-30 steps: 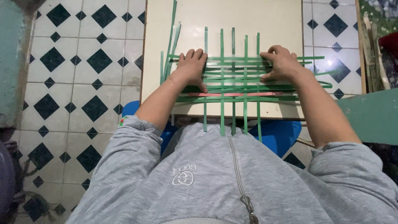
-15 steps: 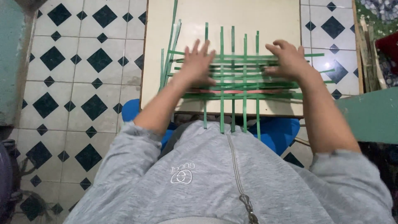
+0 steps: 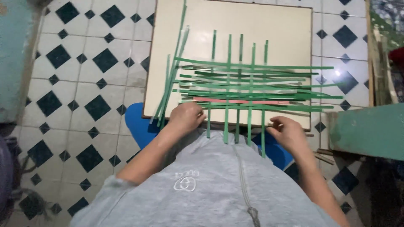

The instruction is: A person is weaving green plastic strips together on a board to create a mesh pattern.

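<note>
Seen from above, left to right: black-and-white diamond floor tiles (image 3: 75, 84) lie open along the left of a cream board (image 3: 269, 25). A loose bundle of green strips (image 3: 172, 80) slants over the board's left part, its lower ends overhanging the near edge. The left hand (image 3: 185, 117), fingers curled, rests at the near edge touching the left end of the woven green mat (image 3: 248, 86); whether it pinches a strip cannot be told. The mat covers the board's near half, the far half bare; one pink strip (image 3: 240, 101) runs crosswise. Five upright strips overhang the near edge. The right hand (image 3: 288, 132), fingers loosely bent and holding nothing, sits just off the near-right edge. A green panel (image 3: 370, 130) stands right.
</note>
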